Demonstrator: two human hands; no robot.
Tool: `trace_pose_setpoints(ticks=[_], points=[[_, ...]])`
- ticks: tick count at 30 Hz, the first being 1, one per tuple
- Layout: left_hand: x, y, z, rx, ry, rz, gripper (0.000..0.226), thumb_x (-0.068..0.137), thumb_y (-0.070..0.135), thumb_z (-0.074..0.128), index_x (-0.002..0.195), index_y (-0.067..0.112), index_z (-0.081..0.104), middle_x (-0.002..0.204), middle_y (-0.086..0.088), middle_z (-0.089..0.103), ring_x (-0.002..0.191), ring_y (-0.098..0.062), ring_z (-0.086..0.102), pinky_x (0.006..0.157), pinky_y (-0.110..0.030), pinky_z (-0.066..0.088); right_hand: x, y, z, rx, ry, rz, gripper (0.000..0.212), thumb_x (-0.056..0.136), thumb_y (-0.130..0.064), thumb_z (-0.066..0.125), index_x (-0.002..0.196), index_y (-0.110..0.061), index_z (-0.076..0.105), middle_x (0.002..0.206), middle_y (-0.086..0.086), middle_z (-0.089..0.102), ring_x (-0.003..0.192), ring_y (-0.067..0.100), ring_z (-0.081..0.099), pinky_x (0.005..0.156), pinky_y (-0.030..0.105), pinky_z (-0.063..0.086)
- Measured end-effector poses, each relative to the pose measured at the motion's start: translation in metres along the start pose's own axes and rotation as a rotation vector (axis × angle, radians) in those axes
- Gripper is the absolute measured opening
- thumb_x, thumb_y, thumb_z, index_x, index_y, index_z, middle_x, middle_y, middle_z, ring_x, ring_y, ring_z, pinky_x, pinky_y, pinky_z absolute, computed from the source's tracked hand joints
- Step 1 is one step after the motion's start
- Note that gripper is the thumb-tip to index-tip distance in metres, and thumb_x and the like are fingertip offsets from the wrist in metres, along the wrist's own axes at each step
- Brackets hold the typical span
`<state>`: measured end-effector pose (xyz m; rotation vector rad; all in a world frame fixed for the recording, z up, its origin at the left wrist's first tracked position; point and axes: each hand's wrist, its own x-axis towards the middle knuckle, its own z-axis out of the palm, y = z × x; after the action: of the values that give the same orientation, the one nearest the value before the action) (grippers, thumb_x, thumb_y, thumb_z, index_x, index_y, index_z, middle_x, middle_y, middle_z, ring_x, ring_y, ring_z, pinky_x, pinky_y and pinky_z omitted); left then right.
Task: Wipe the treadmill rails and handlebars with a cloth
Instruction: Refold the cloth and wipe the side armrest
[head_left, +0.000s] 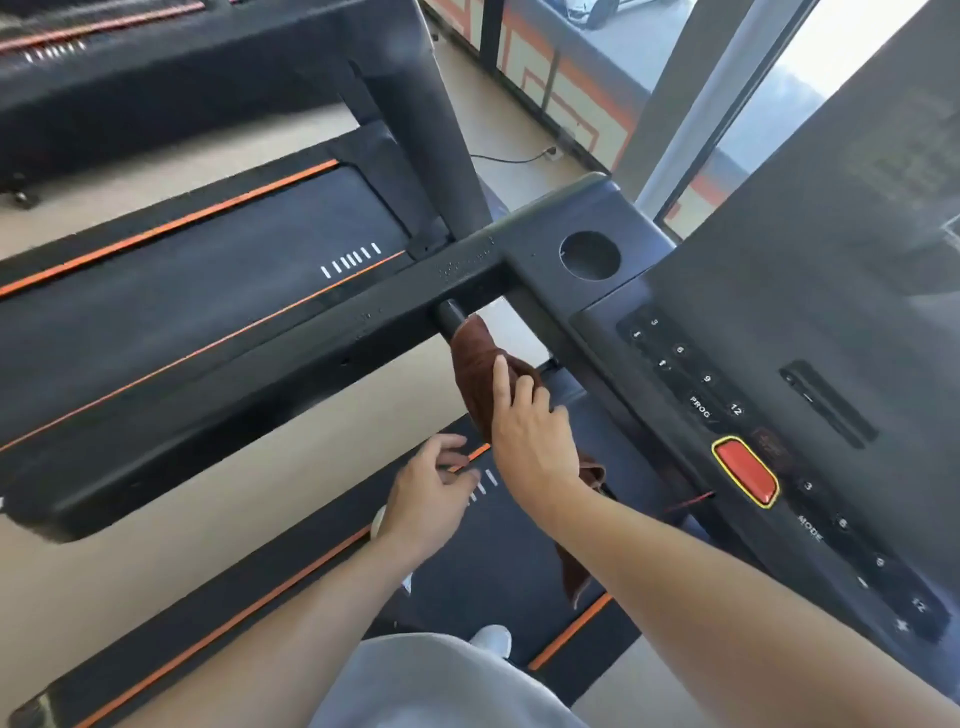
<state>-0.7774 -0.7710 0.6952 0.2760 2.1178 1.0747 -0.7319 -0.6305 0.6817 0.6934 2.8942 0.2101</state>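
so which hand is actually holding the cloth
The right hand: its fingers wrap the brown cloth around the short handlebar. The left hand hovers beside it, fingers relaxed, holding nothing.

A pale beige floor (524, 130) runs between black machines, with a second treadmill (218, 244) alongside and a third (130, 78) beyond it. Tall windows (779, 104) with grey frames let in bright daylight, and a black cable (509, 158) trails across the floor to a plug.
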Motion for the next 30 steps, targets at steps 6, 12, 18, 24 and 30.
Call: trace_pose_setpoints(ticks=[6, 12, 18, 24, 30], points=[[0.035, 0.003, -0.044, 0.060, -0.080, -0.014, 0.028, 0.092, 0.023, 0.069, 0.118, 0.029, 0.062, 0.098, 0.016, 0.069, 0.092, -0.001, 0.065, 0.065, -0.009, 0.046, 0.064, -0.021, -0.006, 0.110, 0.037, 0.071, 0.072, 0.098, -0.018, 0.040, 0.161, -0.001, 0.009, 0.126, 0.015, 0.057, 0.104, 0.030, 0.062, 0.074, 0.039, 0.053], [0.051, 0.002, -0.083, 0.133, -0.098, 0.015, 0.021, 0.092, 0.018, 0.066, 0.110, 0.026, 0.066, 0.089, 0.013, 0.073, 0.080, 0.012, 0.063, 0.067, -0.002, 0.042, 0.110, -0.024, -0.019, 0.441, -0.036, 0.161, 0.056, 0.097, -0.050, 0.056, 0.133, -0.011, 0.040, 0.116, 0.011, 0.065, 0.100, 0.037, 0.067, 0.071, 0.041, 0.042], [0.031, -0.001, -0.096, 0.222, -0.208, 0.082, 0.016, 0.094, 0.025, 0.067, 0.102, 0.037, 0.062, 0.092, 0.016, 0.069, 0.083, 0.017, 0.059, 0.069, -0.003, 0.043, 0.131, 0.012, -0.041, 1.144, -0.429, 0.199, 0.037, 0.097, -0.049, 0.065, 0.122, -0.022, 0.066, 0.113, -0.008, 0.066, 0.113, 0.014, 0.063, 0.088, 0.021, 0.038], [0.006, -0.009, -0.098, 0.238, -0.231, 0.124, 0.014, 0.096, 0.030, 0.065, 0.108, 0.037, 0.063, 0.099, 0.018, 0.068, 0.089, 0.015, 0.061, 0.072, -0.004, 0.042, 0.103, 0.024, -0.048, 1.386, -0.672, 0.445, 0.052, 0.088, -0.066, 0.067, 0.106, -0.018, 0.073, 0.091, 0.008, 0.077, 0.085, 0.026, 0.074, 0.079, 0.034, 0.056], [-0.016, -0.011, -0.096, 0.168, -0.187, 0.175, 0.019, 0.096, 0.034, 0.065, 0.114, 0.037, 0.066, 0.106, 0.021, 0.070, 0.103, 0.005, 0.062, 0.086, -0.014, 0.044, 0.063, 0.036, -0.036, 1.253, -0.666, 0.460, 0.074, 0.060, -0.077, 0.081, 0.108, -0.021, 0.073, 0.098, 0.007, 0.080, 0.091, 0.032, 0.077, 0.099, 0.046, 0.056]])
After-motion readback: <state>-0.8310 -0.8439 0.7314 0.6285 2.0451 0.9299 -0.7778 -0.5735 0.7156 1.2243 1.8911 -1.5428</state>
